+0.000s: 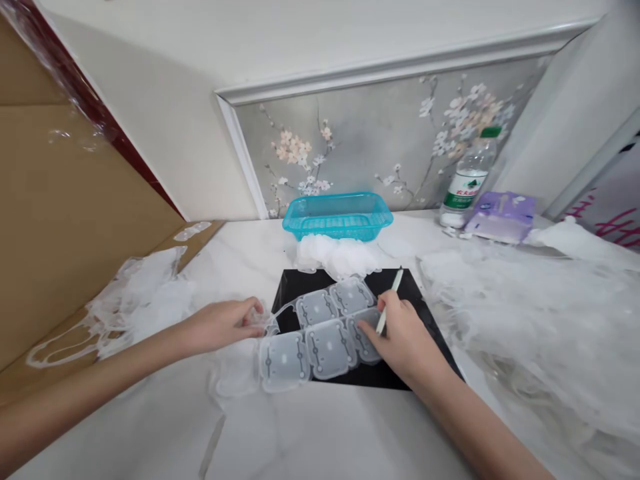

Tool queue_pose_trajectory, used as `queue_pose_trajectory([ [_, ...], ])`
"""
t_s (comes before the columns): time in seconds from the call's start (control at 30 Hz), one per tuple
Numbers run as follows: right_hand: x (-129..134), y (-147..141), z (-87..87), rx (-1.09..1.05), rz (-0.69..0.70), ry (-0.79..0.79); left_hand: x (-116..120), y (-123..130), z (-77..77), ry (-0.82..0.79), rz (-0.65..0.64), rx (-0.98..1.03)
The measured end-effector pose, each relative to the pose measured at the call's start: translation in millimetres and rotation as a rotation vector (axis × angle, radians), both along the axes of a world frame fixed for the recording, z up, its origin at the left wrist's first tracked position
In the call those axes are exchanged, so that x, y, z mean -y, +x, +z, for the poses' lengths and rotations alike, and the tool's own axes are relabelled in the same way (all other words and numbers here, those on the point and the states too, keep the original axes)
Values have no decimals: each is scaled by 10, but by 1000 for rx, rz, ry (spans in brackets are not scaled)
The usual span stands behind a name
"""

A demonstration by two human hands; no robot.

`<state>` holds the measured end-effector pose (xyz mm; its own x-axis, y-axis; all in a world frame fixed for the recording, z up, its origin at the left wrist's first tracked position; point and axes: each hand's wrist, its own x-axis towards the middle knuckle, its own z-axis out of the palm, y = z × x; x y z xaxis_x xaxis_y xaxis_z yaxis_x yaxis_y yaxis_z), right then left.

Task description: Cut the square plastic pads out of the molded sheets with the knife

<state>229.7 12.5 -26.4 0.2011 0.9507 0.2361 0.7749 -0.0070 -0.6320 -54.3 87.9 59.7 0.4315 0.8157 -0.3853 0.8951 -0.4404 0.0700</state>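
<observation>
A translucent sheet of joined rounded squares lies across a black mat and the marble table, its left end on the marble. My left hand has its fingers closed on thin clear strips at the sheet's upper left edge. In my right hand a pale green pen-like tool is held, tip pointing up and away. The thumb of that hand rests on the sheet's right square. Small white pieces are heaped at the mat's far edge.
Behind the heap stands a blue plastic basket. A bottle and a purple packet are at the back right. Translucent sheets pile up on the right. Clear scraps lie at left beside a cardboard box.
</observation>
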Motion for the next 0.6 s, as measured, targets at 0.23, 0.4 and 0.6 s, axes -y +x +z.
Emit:
queue_pose_trajectory([
  [0.23, 24, 194, 64, -366, -8, 19, -92, 9, 147, 281, -127, 90],
  [0.4, 95, 283, 404, -435, -7, 289, -190, -20, 477, 707, -176, 182],
  [0.6, 185, 440, 578, -537, -136, 375, -17, -45, 484, 863, -379, 296],
])
